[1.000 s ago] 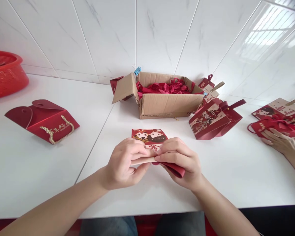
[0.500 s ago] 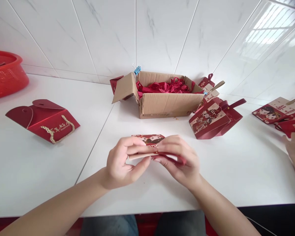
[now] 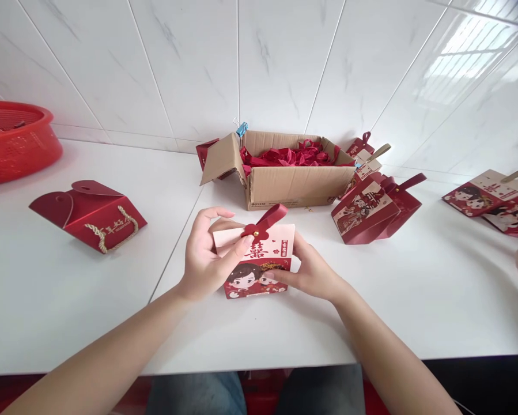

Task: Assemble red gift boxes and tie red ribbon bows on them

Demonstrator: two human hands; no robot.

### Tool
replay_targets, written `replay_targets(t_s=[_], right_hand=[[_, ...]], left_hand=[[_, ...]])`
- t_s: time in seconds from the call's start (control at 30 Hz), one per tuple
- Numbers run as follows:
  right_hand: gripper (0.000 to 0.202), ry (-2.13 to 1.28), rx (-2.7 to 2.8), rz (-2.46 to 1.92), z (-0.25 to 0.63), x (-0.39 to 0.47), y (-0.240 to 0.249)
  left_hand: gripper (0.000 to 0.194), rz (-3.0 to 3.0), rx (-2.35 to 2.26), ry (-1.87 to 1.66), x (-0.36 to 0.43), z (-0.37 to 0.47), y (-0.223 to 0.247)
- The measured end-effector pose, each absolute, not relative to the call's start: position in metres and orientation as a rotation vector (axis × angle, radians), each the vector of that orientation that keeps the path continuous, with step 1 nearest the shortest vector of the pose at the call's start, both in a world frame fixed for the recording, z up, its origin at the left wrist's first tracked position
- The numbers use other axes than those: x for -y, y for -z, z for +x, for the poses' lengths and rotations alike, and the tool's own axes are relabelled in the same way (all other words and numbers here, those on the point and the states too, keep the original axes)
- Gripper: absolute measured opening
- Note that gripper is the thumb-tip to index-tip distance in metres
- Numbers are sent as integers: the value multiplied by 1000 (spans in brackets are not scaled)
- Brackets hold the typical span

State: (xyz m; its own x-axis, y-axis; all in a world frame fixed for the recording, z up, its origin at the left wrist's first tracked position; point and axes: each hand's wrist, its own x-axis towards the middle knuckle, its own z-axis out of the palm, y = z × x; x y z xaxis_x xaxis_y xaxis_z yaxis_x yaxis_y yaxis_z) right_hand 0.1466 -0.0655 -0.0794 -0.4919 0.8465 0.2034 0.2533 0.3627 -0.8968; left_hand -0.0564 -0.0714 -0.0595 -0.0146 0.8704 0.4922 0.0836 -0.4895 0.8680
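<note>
Box [image 3: 257,283]: held between both hands.
Strap [image 3: 272,217]: apparently being fastened; next likely calls for a firm press at the stud [image 3: 256,233].
Left hand [image 3: 207,253]: pinching the box top, thumb near stud.
Right hand [image 3: 317,268]: gripping the box's side.
Carton [image 3: 299,187]: beyond the box.

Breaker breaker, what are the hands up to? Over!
Left hand: holding cartoon box, thumb at base of red strap. Right hand: gripping its right side. Cardboard carton: beyond the box.
</note>
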Motion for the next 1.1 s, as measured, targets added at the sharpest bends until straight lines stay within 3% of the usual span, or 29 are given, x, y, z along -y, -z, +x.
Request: replay_targets(t_s=[0.23,0.4,0.57,0.9,1.0,1.1], right_hand=[[47,-1105,2060,-772,145,73,73],[44,-1116,2060,-714,143,78,69],[45,-1103,2064,-733,142,77,70],[45,-1079,1990,-815,145,70,75],[45,-1029,1731,-971,158,55,76],[50,-773,1395,-1285,181,33,79]], left_hand=[[34,1383,-933,-1148,71,-74,38],[13,1409,-950,-1066,73,-75,30],[9,1304,-896,-1158,74,-71,36],[23,1265,-934,-1287,70,-67,45],[36,1363,-1007,-1441,60,-67,54],[43,1404,-1176,-1450,53,-65,63]])
